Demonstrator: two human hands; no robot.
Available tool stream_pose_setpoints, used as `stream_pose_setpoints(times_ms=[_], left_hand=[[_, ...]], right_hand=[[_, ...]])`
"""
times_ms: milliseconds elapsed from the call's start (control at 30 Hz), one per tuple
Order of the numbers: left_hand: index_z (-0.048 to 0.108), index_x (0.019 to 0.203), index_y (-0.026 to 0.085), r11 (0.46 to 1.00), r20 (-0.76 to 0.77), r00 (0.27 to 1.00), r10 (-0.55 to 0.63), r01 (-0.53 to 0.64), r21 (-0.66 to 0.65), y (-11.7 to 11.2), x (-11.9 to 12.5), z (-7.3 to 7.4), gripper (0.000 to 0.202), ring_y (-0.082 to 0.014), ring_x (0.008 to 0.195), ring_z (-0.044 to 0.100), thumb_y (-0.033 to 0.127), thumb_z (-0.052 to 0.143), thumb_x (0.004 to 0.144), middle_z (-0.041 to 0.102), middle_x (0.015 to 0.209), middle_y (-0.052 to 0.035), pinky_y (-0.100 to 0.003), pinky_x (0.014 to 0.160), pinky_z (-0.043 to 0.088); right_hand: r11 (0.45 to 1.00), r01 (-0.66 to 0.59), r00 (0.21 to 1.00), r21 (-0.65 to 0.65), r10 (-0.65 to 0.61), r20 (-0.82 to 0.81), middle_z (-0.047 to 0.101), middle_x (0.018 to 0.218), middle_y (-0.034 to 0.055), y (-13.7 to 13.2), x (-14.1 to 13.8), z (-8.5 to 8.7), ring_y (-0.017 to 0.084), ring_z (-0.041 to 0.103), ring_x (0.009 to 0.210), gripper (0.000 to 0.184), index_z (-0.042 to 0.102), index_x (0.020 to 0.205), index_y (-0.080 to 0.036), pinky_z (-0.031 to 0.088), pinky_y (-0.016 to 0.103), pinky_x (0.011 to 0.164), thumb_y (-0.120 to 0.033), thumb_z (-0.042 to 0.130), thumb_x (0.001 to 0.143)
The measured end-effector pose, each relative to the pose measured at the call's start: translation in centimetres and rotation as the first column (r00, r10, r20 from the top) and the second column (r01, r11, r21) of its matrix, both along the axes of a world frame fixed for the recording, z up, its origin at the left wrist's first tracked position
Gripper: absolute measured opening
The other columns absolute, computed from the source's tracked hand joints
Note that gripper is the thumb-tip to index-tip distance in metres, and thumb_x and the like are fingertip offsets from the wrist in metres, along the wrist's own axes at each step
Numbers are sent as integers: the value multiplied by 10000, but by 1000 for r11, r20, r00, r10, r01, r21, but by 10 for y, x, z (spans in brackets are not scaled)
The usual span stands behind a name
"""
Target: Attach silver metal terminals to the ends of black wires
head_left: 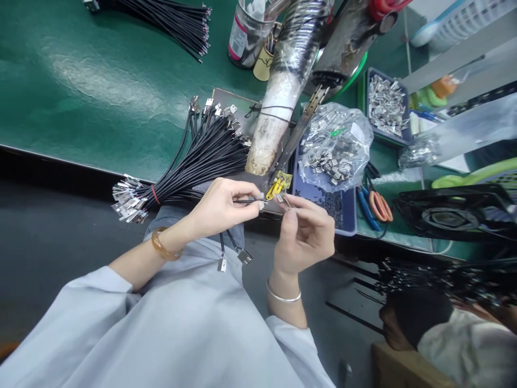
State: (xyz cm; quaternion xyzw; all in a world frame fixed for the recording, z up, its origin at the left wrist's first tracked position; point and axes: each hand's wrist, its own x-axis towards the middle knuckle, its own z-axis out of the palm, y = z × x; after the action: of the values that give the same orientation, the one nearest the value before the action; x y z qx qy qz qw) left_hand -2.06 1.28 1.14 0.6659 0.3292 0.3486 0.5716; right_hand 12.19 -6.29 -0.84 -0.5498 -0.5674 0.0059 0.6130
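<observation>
My left hand [226,207] is closed, thumb and fingers pinching the end of a black cable [244,202]. Small metal tips show at that end. Close to its right, my right hand [305,231] pinches a small thin metal piece [287,202], whose exact kind is too small to make out. A narrow gap separates the two hands. A big bundle of black cables [202,156] lies beside my left hand, tied with a red band and tipped with metal connectors [131,200]. Two cable ends with metal plugs [244,256] hang over my lap. Yellow clips [277,186] sit just beyond my fingertips.
A foil-wrapped duct [283,81] and a metal bar [301,129] reach down near my hands. Right of them stand a blue tray [350,213] with a bag of metal parts [337,145], pliers [380,206] and another parts tray [388,105]. Another person [436,328] is at lower right.
</observation>
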Motion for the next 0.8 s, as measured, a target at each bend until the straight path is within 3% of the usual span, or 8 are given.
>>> stream_pose_setpoints(times_ms=[333, 467, 600, 800], left_hand=[[671, 678, 109, 988, 92, 996, 19, -5, -154, 0, 4, -7, 172, -55, 512, 302, 238, 602, 768, 399, 533, 55, -192, 484, 251], [703, 700, 104, 986, 125, 991, 57, -36, -163, 0, 6, -5, 190, -72, 553, 438, 245, 606, 784, 573, 618, 2, -185, 528, 362], [698, 675, 103, 985, 101, 989, 109, -93, -146, 1, 7, -5, 186, -68, 536, 415, 252, 638, 768, 537, 578, 11, -182, 497, 319], [725, 696, 111, 977, 69, 983, 169, -157, -147, 2, 10, -5, 205, -81, 539, 420, 268, 623, 778, 523, 547, 10, -183, 491, 326]], right_hand=[[999, -28, 996, -46, 24, -90, 777, 979, 24, 2, 2, -8, 171, 779, 873, 85, 648, 935, -215, 673, 325, 760, -135, 660, 909], [995, -45, 996, -93, 52, 67, 785, 1002, 28, 4, 5, -9, 181, 779, 925, 117, 655, 925, -225, 661, 337, 810, -118, 683, 885], [999, -18, 964, -37, 27, 264, 799, 999, 35, 6, 7, -6, 172, 779, 921, 156, 639, 895, -227, 646, 307, 805, -80, 685, 865], [1000, -3, 924, -19, 10, 383, 805, 979, 40, 11, 9, 0, 168, 785, 877, 178, 595, 874, -237, 640, 285, 769, -77, 672, 866]])
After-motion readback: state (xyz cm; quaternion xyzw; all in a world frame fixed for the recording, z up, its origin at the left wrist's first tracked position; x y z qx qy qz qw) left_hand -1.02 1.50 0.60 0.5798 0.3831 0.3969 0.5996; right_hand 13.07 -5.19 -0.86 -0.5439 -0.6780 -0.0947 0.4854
